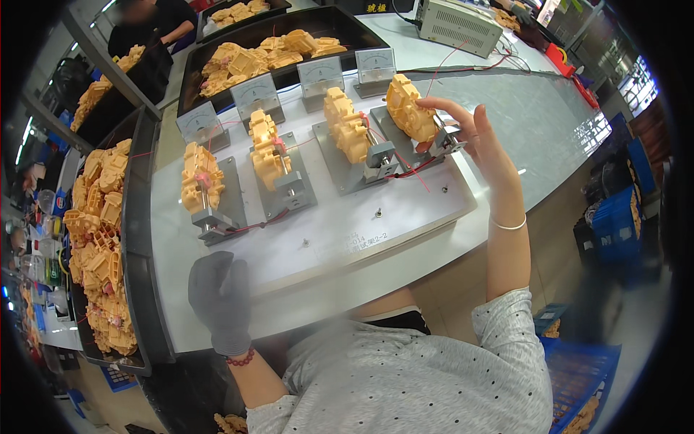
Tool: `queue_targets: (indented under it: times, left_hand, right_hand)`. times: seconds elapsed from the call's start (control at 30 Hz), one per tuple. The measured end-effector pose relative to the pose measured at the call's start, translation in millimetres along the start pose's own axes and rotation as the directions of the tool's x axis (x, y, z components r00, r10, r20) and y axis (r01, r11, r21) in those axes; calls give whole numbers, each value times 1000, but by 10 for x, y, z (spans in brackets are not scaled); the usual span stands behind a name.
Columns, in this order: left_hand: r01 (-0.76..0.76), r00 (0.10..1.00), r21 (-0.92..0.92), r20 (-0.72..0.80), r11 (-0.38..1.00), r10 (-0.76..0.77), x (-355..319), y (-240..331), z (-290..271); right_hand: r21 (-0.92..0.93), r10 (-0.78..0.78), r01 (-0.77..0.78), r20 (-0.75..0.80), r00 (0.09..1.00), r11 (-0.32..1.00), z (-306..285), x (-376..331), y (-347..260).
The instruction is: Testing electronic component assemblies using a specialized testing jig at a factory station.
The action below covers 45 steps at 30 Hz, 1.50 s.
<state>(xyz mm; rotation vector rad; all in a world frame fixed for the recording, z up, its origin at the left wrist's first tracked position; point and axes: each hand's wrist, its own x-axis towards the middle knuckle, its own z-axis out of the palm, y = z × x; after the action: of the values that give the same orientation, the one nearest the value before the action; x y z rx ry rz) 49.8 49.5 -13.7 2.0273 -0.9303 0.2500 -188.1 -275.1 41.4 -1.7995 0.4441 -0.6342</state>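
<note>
Four yellow plastic gear housings stand in metal test fixtures in a row across a white board [325,249]. My bare right hand [488,148] is at the rightmost housing [410,108]. Its index finger reaches onto the housing, the thumb points up apart from it, and the other fingers are partly hidden beside the metal clamp [447,139]. My left hand [220,296], in a grey glove, is at the board's front left corner, holding nothing visible, with thumb and fingers apart. Nearest to it is the leftmost housing [201,177] on its fixture [217,220].
Behind the fixtures stand panel meters [254,94] with red wires. Black bins of yellow housings stand at the back [369,32] and along the left [137,289]. A beige power supply box [459,27] sits at the back right. Another person [155,25] works at the far left.
</note>
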Motion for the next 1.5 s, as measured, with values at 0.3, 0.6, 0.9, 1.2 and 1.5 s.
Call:
queue_targets:
  times: [0.3,0.6,0.9,1.2,1.5]
  left_hand:
    - [-4,1000,42,-27,999,5,28,-2,55]
    - [-103,995,82,-7,991,104,15,-34,58]
    - [-126,992,121,10,985,126,19,-33,32]
    - [-177,984,165,-8,970,180,12,-35,17]
    - [-143,988,64,62,988,139,12,-127,-127]
  right_hand:
    - [334,112,-109,8,994,936,-73,-34,143]
    - [492,117,-36,-135,984,870,147,-185,109]
    - [270,110,-70,-137,984,960,203,-131,105]
    - [133,61,-27,-256,965,991,241,-135,113]
    - [144,3,76,-485,874,987,204,-297,249]
